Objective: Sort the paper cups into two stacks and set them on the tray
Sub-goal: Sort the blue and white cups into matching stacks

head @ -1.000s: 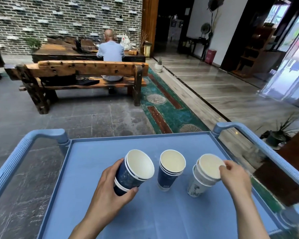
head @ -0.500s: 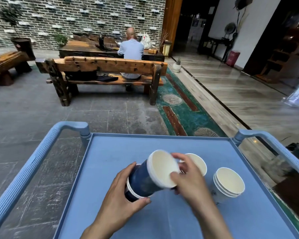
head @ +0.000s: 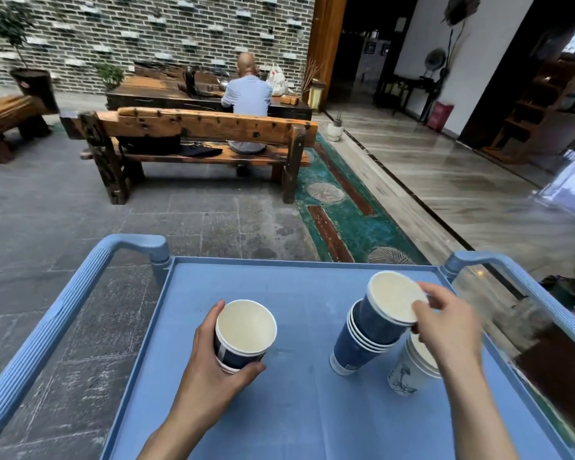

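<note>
My left hand (head: 213, 370) grips a short stack of dark blue paper cups (head: 243, 336) held upright just above the blue tray (head: 299, 416). My right hand (head: 445, 323) pinches the rim of a single dark blue cup (head: 385, 310) that is tilted and partly nested into a blue stack (head: 356, 346) standing on the tray. A white patterned stack (head: 407, 370) stands to the right of the blue stack, partly hidden under my right wrist.
The tray tops a blue cart with handles at the left (head: 80, 290) and right (head: 518, 280). Beyond it a wooden bench (head: 193, 137) stands on stone floor, a person (head: 246, 97) sits at a table, and a green rug (head: 339, 214) runs alongside.
My right hand pulled one blue cup off the stack in my left hand and carried it right onto the standing blue stack. My left hand turned its cups upright. The view shifted right.
</note>
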